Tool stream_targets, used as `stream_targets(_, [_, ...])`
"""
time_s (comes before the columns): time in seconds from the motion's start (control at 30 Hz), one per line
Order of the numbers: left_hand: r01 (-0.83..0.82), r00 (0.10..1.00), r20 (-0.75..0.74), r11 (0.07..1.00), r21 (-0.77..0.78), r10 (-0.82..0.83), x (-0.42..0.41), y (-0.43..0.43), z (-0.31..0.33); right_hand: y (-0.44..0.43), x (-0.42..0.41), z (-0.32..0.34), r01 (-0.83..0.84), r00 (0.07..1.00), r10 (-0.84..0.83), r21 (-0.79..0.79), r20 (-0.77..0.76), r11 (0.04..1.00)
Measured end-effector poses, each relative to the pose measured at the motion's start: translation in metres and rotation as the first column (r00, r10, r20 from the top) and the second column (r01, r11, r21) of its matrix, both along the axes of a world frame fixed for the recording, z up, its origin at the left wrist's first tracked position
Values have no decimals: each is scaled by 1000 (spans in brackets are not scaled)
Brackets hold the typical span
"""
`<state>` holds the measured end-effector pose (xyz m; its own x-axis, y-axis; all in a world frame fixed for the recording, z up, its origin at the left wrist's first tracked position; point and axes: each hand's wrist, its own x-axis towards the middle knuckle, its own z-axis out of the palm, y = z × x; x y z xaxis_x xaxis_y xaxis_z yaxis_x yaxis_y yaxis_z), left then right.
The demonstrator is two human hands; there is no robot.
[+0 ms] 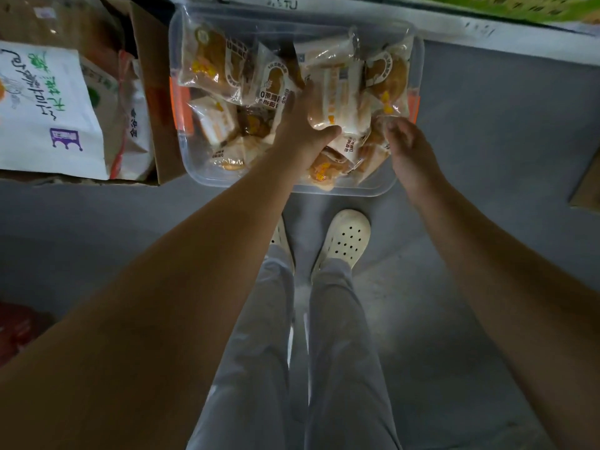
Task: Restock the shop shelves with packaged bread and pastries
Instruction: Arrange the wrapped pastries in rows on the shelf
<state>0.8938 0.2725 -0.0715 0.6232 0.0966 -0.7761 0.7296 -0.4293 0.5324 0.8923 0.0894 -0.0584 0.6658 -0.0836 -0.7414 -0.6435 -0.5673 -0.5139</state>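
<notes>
My left hand curls thumb and fingers round a packaged bread roll in the clear plastic bin, which sits on the floor full of pastry packets. My right hand is curled at the bin's right side. I cannot tell whether it pinches a wrapper.

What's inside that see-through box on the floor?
Lots of wrapped bread packs, piled in the clear box. The left hand grips one pack. Packs underneath and the box's bottom are covered by the pile.

Dim indoor light, wide-angle edge distortion, slight blur
</notes>
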Motion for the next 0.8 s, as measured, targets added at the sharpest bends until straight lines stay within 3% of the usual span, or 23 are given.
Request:
stream_targets(0.2, [203, 979, -12, 968, 147, -203, 4, -7, -17, -1, -1, -24, 321, 939, -317, -12, 134, 947])
stream_targets(0.27, [279, 957, 0, 926, 252, -289, 2, -8, -16, 2, 6, -28, 306, 944, -304, -2, 132, 952])
stream_targets(0.4, [173, 953, 178, 923, 344, -245, -5, -4, -22, 3, 18, -33, 325, 937, -314, -51, 152, 944])
stream_targets(0.6, [41, 968, 232, 968, 249, -101, 2, -2, -17, 5, 32, -27, 295, 949, -273, -141, 158, 945])
stream_targets(0.8, [-131, 987, 85, 987, -90, 139, -3, 3, 22, 9, 27, 17, 356, 910, -333, -54, 246, 933])
